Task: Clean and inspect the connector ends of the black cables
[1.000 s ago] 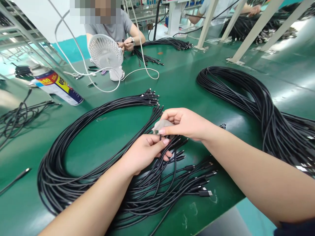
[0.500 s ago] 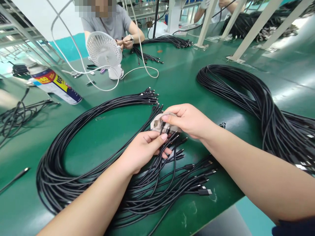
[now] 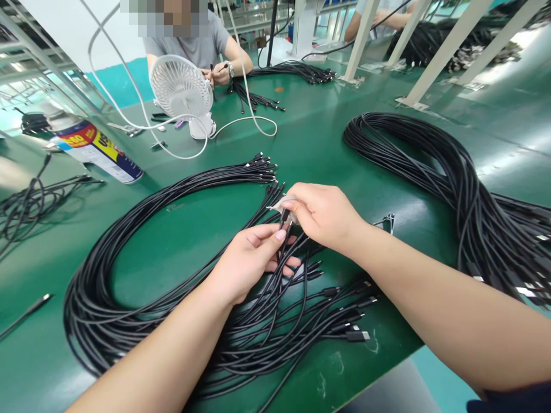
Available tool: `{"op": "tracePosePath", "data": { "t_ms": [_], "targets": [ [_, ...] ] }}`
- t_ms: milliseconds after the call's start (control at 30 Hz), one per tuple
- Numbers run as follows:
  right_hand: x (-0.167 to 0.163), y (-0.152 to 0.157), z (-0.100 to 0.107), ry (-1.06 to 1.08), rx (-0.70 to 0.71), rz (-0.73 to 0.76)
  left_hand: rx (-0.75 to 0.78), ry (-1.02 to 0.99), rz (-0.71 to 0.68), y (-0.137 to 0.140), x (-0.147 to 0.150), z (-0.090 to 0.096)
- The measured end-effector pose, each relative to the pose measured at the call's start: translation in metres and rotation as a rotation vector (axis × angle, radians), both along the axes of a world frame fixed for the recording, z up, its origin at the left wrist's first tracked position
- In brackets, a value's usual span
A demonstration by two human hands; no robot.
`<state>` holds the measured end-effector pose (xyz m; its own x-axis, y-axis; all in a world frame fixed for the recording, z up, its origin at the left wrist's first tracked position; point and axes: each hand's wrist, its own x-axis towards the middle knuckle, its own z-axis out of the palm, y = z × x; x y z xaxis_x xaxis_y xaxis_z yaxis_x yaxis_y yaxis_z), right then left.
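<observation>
My left hand (image 3: 258, 252) pinches a black cable (image 3: 282, 226) between thumb and fingers just below its plug. My right hand (image 3: 322, 212) is closed on a pale, crumpled cloth (image 3: 279, 205), which it presses around the plug end. Part of the plug is hidden by the cloth and fingers. Beneath both hands lies a large looped bundle of black cables (image 3: 92, 269). Several of its ends, with metal-tipped plugs (image 3: 357, 335), fan out to the right of my left hand.
A second cable bundle (image 3: 430, 149) lies at the right. Toward the back left stand a white fan (image 3: 181, 89) and a spray can (image 3: 101, 149). A co-worker (image 3: 185, 43) handles cables across the green table (image 3: 310, 137). Loose cables (image 3: 34, 201) lie at the far left.
My right hand has turned and folded the cloth more tightly over the plug, so less of the cloth shows. My left hand keeps nearly the same place.
</observation>
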<state>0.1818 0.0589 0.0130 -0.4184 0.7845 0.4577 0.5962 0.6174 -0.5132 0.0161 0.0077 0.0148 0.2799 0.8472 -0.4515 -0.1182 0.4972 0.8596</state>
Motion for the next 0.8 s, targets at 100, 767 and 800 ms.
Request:
{"op": "tracePosePath", "data": {
  "t_ms": [100, 767, 800],
  "targets": [
    [0.000, 0.001, -0.004, -0.149, 0.097, -0.052, -0.005, -0.009, 0.024, 0.001, 0.001, 0.000],
    [0.003, -0.004, 0.015, 0.338, -0.201, -0.094, 0.123, 0.171, 0.008, 0.000, 0.000, -0.002],
    [0.002, -0.004, 0.016, 0.347, -0.223, -0.090, 0.124, 0.166, 0.005, 0.000, 0.000, -0.002]
  ]
}}
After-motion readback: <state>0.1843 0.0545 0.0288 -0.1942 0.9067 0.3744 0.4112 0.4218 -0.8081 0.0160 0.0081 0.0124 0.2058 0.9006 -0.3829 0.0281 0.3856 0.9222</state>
